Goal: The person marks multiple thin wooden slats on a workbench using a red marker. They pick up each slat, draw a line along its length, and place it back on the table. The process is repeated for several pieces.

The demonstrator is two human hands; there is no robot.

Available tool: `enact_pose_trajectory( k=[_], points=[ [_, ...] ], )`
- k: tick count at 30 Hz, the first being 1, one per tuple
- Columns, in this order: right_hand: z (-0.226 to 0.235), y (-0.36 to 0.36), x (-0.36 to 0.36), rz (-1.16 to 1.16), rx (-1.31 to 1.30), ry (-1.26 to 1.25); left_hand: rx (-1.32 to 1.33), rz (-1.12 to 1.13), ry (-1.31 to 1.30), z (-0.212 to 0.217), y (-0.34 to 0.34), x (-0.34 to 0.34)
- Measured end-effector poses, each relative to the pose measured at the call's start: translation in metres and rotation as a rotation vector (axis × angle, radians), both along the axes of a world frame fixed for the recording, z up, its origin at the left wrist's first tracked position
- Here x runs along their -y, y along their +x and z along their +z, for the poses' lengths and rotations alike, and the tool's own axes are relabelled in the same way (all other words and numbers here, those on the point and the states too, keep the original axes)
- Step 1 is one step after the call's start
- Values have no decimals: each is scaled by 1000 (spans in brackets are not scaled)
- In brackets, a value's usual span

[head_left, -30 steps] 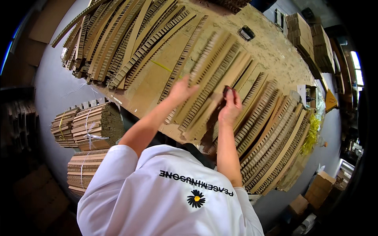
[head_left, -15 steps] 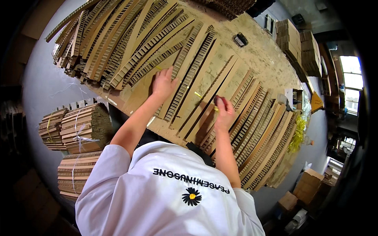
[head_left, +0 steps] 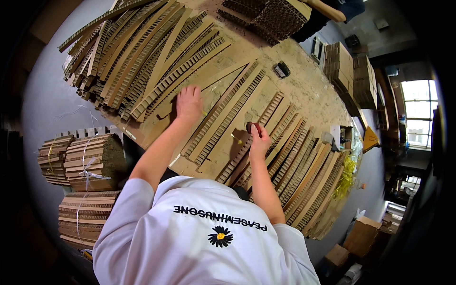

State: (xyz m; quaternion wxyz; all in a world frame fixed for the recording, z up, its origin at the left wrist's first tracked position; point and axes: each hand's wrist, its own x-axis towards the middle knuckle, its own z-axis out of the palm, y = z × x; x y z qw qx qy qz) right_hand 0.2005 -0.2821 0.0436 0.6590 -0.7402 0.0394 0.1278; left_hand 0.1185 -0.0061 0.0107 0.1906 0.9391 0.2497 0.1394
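My left hand (head_left: 189,104) is closed over a narrow cardboard strip (head_left: 225,75), which slants away to the far right beneath the fingers. The strip's near end is partly hidden by my hand. To the right, my right hand (head_left: 259,141) pinches a small dark reddish piece (head_left: 249,127), whose kind I cannot make out. A yellow scrap (head_left: 237,139) shows just below that piece. Between my hands lie several honeycomb cardboard strips (head_left: 228,114), side by side on the cardboard-covered table (head_left: 295,76).
A heap of honeycomb strips (head_left: 133,57) covers the table's far left. More strips (head_left: 304,175) lie in a row at right, beside yellow twine (head_left: 346,175). A black box (head_left: 281,70) sits farther back. Tied bundles (head_left: 90,159) stand at left. Another person's arm (head_left: 327,9) reaches in behind a stack.
My left hand has shifted left and a strip now slants under it. My right hand still pinches the dark piece. The view has shifted, and another person's arm has appeared at the back.
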Motion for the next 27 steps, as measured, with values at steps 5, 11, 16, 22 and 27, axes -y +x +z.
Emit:
enact_pose_trajectory(
  k=[5,11,16,22,27],
  points=[
    [-9,9,12,-98,-10,93,-166,-78,153,-19,4,-29],
    [-10,0,27,-64,39,57,-45,117,519,57,-27,-46],
    [-13,-2,3,-56,55,-5,-387,145,449,67,-31,-95],
    [-17,-1,15,-41,65,63,-261,418,602,125,-30,-166],
    [-12,6,17,-74,39,86,1,227,546,135,-38,-162]
  ],
)
